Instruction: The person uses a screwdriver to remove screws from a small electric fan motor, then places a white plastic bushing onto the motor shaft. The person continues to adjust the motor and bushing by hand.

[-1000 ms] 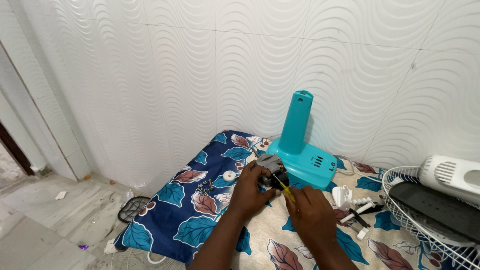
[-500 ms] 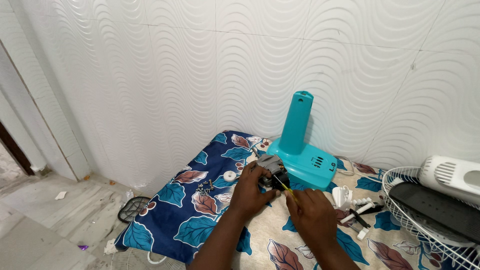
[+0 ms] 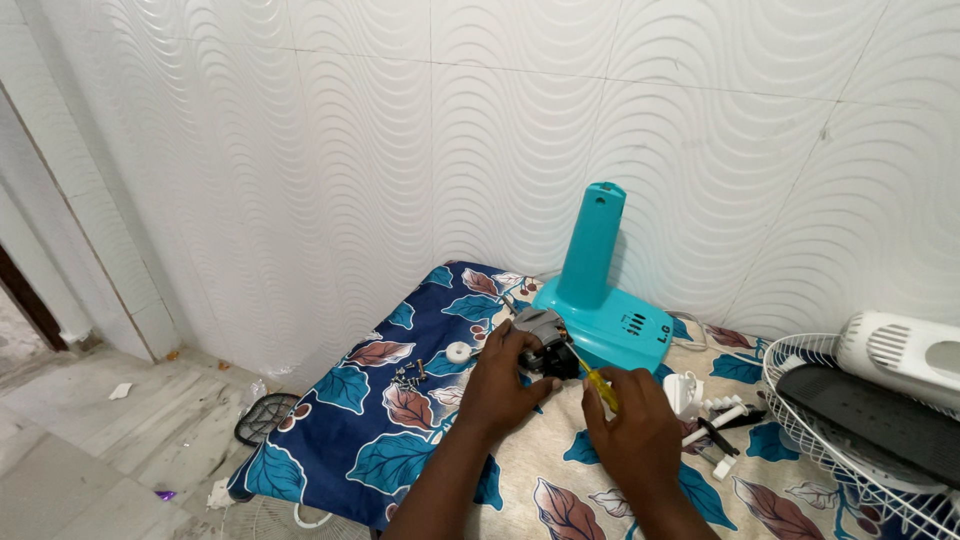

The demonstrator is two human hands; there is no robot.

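Left hand [image 3: 497,392]: fingers closed around grey motor [image 3: 541,338]. Right hand [image 3: 637,430]: fingers gripping yellow screwdriver [image 3: 592,377], tip at motor. Teal fan base [image 3: 607,312] just behind, on leaf-patterned cloth [image 3: 350,440].

teal fan base [image 3: 610,325] close behind, wire grille [image 3: 800,400] right, open cloth [image 3: 330,430] left

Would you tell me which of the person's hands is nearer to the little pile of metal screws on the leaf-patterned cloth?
Left. The left hand lies just right of the little pile of metal screws; the right hand, holding a yellow-handled screwdriver, is farther right.
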